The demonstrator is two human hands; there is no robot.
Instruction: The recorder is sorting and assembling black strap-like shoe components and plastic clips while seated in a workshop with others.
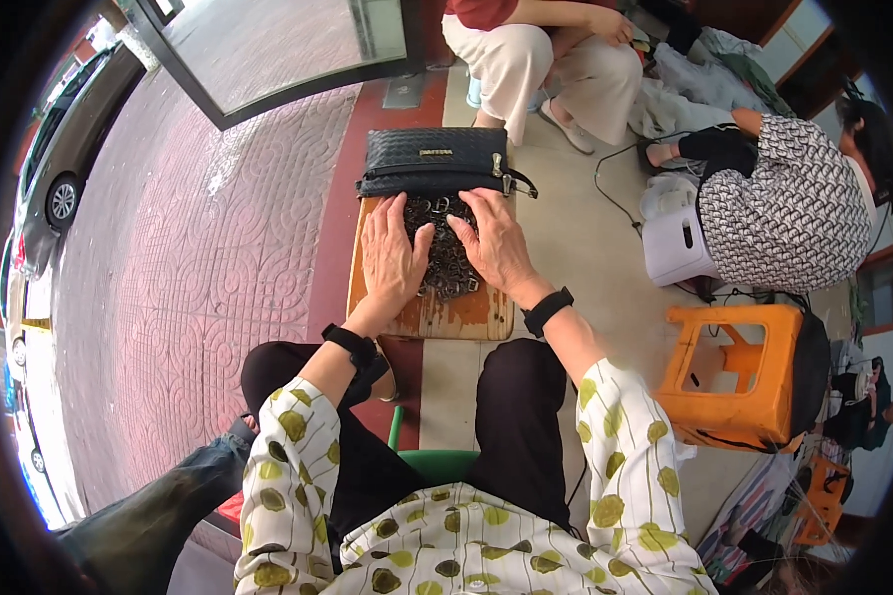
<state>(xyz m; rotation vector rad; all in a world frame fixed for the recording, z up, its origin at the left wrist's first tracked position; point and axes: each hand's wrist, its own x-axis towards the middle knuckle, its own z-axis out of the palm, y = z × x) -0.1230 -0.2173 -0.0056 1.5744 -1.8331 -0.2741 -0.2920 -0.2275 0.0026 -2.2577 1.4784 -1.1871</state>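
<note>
A heap of small dark metal buckles or rings (445, 256) lies on a worn wooden stool top (466, 323) in front of me. On the heap's left side rests my left hand (392, 253), open, thumb apart from the fingers. My right hand (496, 244) lies open along its right side, thumb over the pieces. Fingertips of both hands reach the lower edge of a black woven-pattern handbag (432, 149), which sits at the stool's far end. The bag has zipper pulls and a short strap at its right. I cannot tell whether the fingertips touch it.
An orange plastic stool (729, 372) stands to my right, near a seated person in a patterned top (789, 203). Another person in pale trousers (536, 74) sits beyond the bag. A cable (605, 188) runs over the tiles. A glass door (278, 50) stands at far left.
</note>
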